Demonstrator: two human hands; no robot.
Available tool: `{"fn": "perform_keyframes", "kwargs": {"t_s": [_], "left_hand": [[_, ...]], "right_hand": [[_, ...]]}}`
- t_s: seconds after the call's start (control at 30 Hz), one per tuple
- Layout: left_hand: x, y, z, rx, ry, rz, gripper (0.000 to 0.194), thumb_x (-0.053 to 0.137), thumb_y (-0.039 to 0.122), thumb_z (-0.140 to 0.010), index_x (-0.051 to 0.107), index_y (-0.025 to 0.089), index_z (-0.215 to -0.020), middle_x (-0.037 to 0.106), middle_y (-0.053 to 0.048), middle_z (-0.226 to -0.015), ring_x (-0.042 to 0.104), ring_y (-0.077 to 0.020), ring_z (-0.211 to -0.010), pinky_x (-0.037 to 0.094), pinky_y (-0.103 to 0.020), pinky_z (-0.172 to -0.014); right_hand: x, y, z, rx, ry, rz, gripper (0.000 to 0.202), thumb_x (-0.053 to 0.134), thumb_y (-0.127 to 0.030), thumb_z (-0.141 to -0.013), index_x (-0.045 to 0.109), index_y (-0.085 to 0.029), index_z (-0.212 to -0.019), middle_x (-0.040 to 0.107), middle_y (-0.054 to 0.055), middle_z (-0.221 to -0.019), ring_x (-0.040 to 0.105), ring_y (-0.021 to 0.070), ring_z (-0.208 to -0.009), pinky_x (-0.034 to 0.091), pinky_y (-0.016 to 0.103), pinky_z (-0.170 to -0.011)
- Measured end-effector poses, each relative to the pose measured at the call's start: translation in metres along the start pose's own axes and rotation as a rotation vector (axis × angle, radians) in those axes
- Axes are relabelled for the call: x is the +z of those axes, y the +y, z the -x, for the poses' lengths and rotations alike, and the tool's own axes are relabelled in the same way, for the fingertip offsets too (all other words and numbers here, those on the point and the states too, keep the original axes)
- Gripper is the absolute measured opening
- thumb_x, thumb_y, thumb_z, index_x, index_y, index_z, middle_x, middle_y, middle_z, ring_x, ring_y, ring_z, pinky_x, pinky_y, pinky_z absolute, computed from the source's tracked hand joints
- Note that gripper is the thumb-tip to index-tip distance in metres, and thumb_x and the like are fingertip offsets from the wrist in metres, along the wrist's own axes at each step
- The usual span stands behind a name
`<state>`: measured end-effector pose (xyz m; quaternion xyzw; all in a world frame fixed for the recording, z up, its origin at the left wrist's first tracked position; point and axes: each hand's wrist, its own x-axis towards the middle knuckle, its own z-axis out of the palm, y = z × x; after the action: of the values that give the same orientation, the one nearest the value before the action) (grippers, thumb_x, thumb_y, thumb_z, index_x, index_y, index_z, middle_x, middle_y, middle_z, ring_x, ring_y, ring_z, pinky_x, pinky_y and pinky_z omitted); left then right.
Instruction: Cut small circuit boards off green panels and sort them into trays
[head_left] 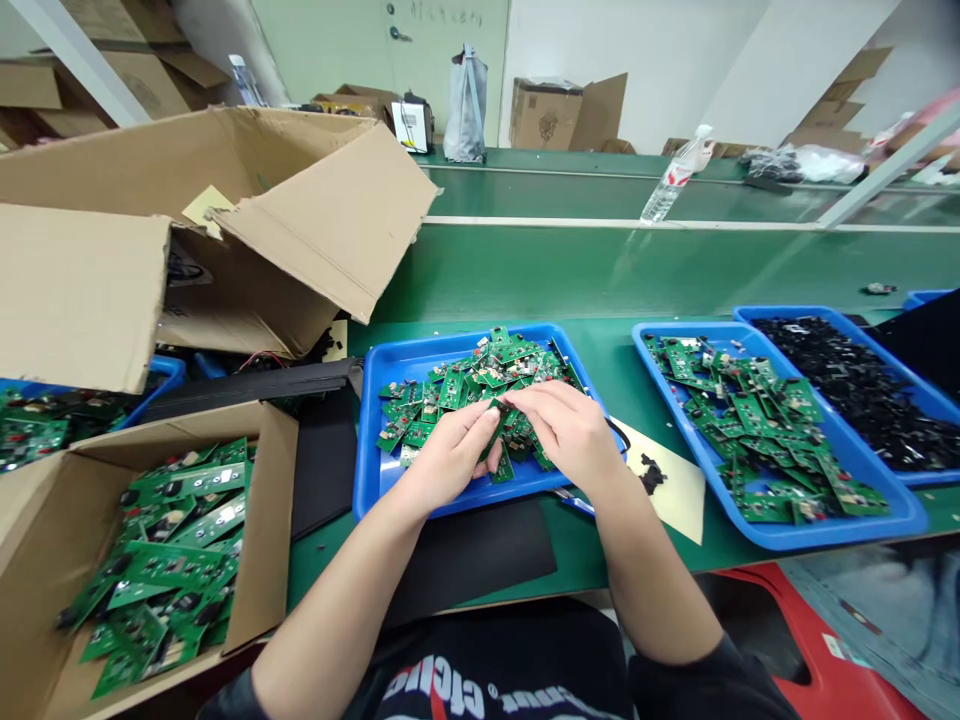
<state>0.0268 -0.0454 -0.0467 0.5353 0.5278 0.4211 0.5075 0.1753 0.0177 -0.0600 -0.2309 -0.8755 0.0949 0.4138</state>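
Observation:
My left hand (457, 450) is closed on a small green circuit board (491, 432), above the front part of a blue tray (363, 440). Beside it, my right hand (562, 425) has thumb and fingers pinched together at the board's upper end. Whatever lies between those fingertips is too small to make out. Under and behind both hands, the tray holds a heap of similar boards (450, 390) with small parts on them. A yellowish sheet (679, 490) with small black pieces (652, 474) on it lies right of my right wrist.
At the right stand a second blue tray of boards (772, 420) and a tray of black parts (840, 370). On the left are an open carton of boards (172, 560) and a large carton (315, 210). Black sheets (480, 555) lie before me. A water bottle (671, 185) stands behind.

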Motion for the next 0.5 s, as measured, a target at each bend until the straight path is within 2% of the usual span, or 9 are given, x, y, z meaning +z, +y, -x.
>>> {"fn": "perform_keyframes", "kwargs": {"t_s": [0.23, 0.33, 0.43, 0.5], "left_hand": [[-0.0022, 0.0035, 0.0013, -0.016, -0.035, -0.091, 0.037, 0.033, 0.035, -0.088, 0.043, 0.017, -0.058, 0.046, 0.004, -0.045, 0.037, -0.0064, -0.04, 0.031, -0.019, -0.045], [-0.0017, 0.0009, 0.0008, -0.007, -0.012, -0.084, 0.035, 0.034, 0.036, -0.087, 0.042, 0.017, -0.058, 0.044, 0.004, -0.045, 0.036, -0.0067, -0.041, 0.03, -0.019, -0.044], [-0.0014, -0.0017, 0.0, 0.008, 0.037, -0.046, 0.031, 0.035, 0.036, -0.086, 0.049, 0.016, -0.066, 0.042, 0.005, -0.049, 0.036, -0.0075, -0.043, 0.031, -0.02, -0.045], [-0.0018, -0.0029, 0.0, 0.019, 0.049, -0.018, 0.031, 0.034, 0.035, -0.086, 0.057, 0.015, -0.083, 0.042, 0.004, -0.053, 0.038, -0.0088, -0.047, 0.034, -0.021, -0.047]], "right_hand": [[0.0066, 0.0003, 0.0001, -0.032, 0.094, 0.129, 0.023, 0.046, -0.013, -0.085, 0.067, -0.021, -0.089, 0.062, 0.007, -0.086, 0.059, 0.017, -0.081, 0.051, 0.031, -0.072], [0.0079, -0.0017, -0.0014, -0.034, 0.157, 0.129, 0.021, 0.049, -0.014, -0.084, 0.067, -0.024, -0.088, 0.06, 0.007, -0.092, 0.058, 0.0191, -0.09, 0.05, 0.036, -0.08], [0.0064, -0.0049, -0.0027, 0.006, 0.181, 0.095, 0.026, 0.052, -0.018, -0.082, 0.062, -0.028, -0.104, 0.054, 0.008, -0.113, 0.051, 0.0247, -0.109, 0.04, 0.049, -0.095], [0.0043, -0.0059, -0.0027, 0.04, 0.231, 0.066, 0.037, 0.051, -0.021, -0.082, 0.053, -0.028, -0.118, 0.049, 0.009, -0.123, 0.046, 0.0272, -0.116, 0.035, 0.054, -0.098]]}}
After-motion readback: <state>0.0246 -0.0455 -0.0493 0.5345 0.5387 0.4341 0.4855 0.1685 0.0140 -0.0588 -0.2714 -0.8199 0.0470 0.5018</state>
